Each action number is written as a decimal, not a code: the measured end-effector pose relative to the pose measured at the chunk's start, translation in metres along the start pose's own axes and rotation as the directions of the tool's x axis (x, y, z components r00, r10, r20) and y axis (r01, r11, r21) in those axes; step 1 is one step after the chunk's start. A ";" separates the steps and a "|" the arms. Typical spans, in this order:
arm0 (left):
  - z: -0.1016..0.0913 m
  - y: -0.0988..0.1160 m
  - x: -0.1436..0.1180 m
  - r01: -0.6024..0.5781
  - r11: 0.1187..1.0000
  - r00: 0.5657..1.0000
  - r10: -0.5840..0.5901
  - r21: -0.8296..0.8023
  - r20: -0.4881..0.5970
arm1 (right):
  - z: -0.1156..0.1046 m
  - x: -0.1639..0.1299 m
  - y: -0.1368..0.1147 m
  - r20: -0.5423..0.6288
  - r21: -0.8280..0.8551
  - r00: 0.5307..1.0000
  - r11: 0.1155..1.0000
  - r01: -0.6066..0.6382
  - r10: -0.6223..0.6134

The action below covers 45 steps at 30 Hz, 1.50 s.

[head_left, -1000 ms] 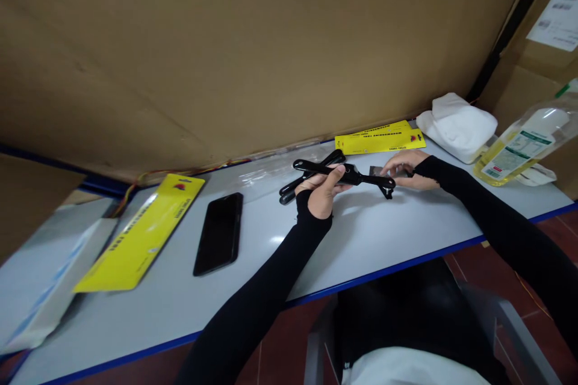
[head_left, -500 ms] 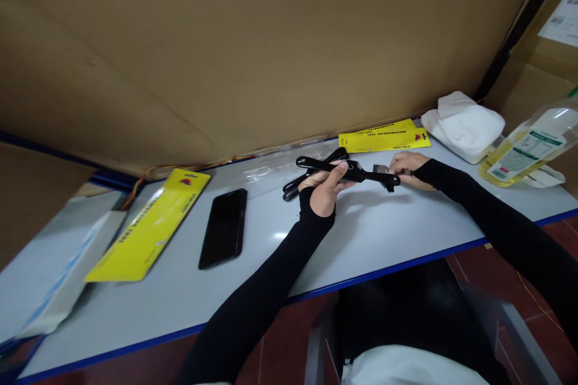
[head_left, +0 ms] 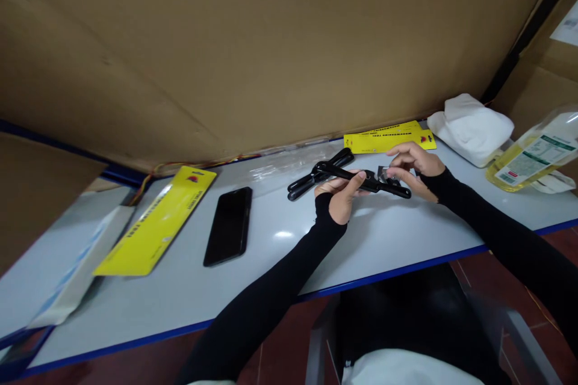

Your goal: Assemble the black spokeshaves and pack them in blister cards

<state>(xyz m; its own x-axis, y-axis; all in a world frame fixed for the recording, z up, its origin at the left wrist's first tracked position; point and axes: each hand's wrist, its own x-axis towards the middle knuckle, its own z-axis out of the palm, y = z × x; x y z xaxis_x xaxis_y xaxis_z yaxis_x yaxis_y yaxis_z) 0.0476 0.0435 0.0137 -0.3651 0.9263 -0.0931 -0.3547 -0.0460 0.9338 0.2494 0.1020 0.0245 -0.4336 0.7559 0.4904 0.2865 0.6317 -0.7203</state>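
A black spokeshave [head_left: 350,177] is gripped in my left hand [head_left: 342,195], its long handles running left and right just above the table. At the middle of the tool, a small shiny metal piece [head_left: 383,173] with dark parts around it shows by its far side. My right hand [head_left: 418,165] is beside that piece with thumb and fingers apart; the thumb tip is close to it, and I cannot tell whether they touch. Behind my left hand, more black spokeshaves [head_left: 300,186] lie crossed on the table.
Yellow packaging cards [head_left: 158,222] lie at left, with others [head_left: 383,139] at the back. A black phone [head_left: 228,225] rests on the white table [head_left: 271,271]. Clear plastic [head_left: 284,165] lies along the cardboard wall [head_left: 253,48]. A white cloth [head_left: 469,126] and a bottle of yellow liquid [head_left: 533,153] are at right.
My right hand's fingers have spread from a closed pinch near the metal piece. The spokeshave in my left hand has tilted slightly, right end lower. The whole view has shifted a little.
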 end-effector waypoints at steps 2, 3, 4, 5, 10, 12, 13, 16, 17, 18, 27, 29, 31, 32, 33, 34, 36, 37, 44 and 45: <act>0.002 -0.002 -0.002 -0.006 1.000 1.000 0.006 0.011 0.014 | 0.006 0.000 -0.003 0.012 -0.073 0.994 0.991 0.112 -0.112; 0.002 -0.003 -0.003 -0.008 1.000 1.000 0.007 0.018 0.023 | 0.008 0.000 -0.002 0.010 -0.116 0.980 0.973 0.199 -0.200; 0.002 -0.004 -0.004 -0.008 1.000 1.000 0.008 0.026 0.029 | 0.010 0.001 -0.002 0.003 -0.148 0.954 0.944 0.296 -0.299; 0.002 -0.005 -0.004 -0.008 0.999 0.999 0.007 0.033 0.033 | 0.011 0.002 -0.001 -0.008 -0.170 0.923 0.910 0.379 -0.385; 0.001 -0.009 -0.007 -0.004 0.999 1.000 0.003 0.038 0.025 | 0.014 0.000 0.002 -0.035 -0.181 0.920 0.908 0.378 -0.390; 0.002 -0.009 -0.008 0.006 0.999 1.000 -0.006 0.036 0.019 | 0.016 -0.001 0.004 -0.020 -0.179 0.950 0.936 0.303 -0.311; 0.002 -0.009 -0.008 0.010 0.999 1.000 -0.010 0.037 0.014 | 0.018 -0.002 0.005 -0.013 -0.191 0.960 0.944 0.271 -0.278; 0.002 -0.008 -0.007 0.013 0.999 1.000 -0.013 0.039 0.000 | 0.023 -0.001 0.008 -0.011 -0.245 0.973 0.944 0.222 -0.232; 0.002 -0.008 -0.007 0.015 0.999 1.000 -0.015 0.039 -0.002 | 0.025 -0.001 0.009 -0.022 -0.253 0.972 0.942 0.221 -0.234; 0.002 -0.008 -0.007 0.018 0.999 1.000 -0.018 0.040 0.001 | 0.026 -0.001 0.009 -0.031 -0.258 0.970 0.940 0.224 -0.239; 0.003 -0.009 -0.009 0.023 0.999 1.000 -0.024 0.041 0.009 | 0.029 -0.006 0.000 -0.022 -0.263 0.956 0.924 0.278 -0.294; 0.003 -0.008 -0.009 0.023 0.999 1.000 -0.024 0.045 0.011 | 0.029 -0.007 -0.006 -0.015 -0.288 0.956 0.917 0.275 -0.292; 0.004 -0.007 -0.011 0.016 0.998 1.000 -0.017 0.053 0.015 | 0.030 -0.009 -0.014 -0.040 -0.311 0.949 0.906 0.286 -0.313; 0.004 -0.007 -0.011 0.007 0.998 1.000 -0.008 0.059 0.014 | 0.031 -0.010 -0.018 -0.074 -0.318 0.944 0.904 0.285 -0.323; 0.004 -0.007 -0.013 -0.002 0.998 1.000 0.001 0.065 0.013 | 0.033 -0.012 -0.021 -0.110 -0.321 0.942 0.908 0.267 -0.316; 0.004 -0.007 -0.014 -0.012 0.997 1.000 0.011 0.071 0.013 | 0.034 -0.014 -0.025 -0.139 -0.315 0.947 0.920 0.235 -0.290; 0.005 -0.007 -0.016 -0.031 0.996 0.999 0.031 0.086 0.011 | 0.037 -0.017 -0.030 -0.176 -0.250 0.971 0.961 0.117 -0.164; 0.006 -0.007 -0.017 -0.038 0.995 0.999 0.037 0.094 0.011 | 0.038 -0.017 -0.032 -0.179 -0.182 0.981 0.983 0.034 -0.067; 0.010 -0.005 -0.025 -0.077 0.993 0.997 0.076 0.094 0.009 | 0.035 -0.010 -0.036 0.026 0.440 0.874 0.780 -0.446 0.485; 0.010 -0.004 -0.025 -0.073 0.994 0.997 0.073 0.086 0.009 | 0.035 -0.009 -0.037 0.044 0.467 0.869 0.759 -0.453 0.492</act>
<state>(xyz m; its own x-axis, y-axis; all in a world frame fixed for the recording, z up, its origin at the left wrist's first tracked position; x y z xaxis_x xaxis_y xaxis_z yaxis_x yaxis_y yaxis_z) 0.0668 0.0240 0.0159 -0.3818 0.9240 -0.0217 -0.2520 -0.0815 0.9643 0.2131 0.0658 0.0294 -0.2737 0.9605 0.0503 0.0148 0.0565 -0.9983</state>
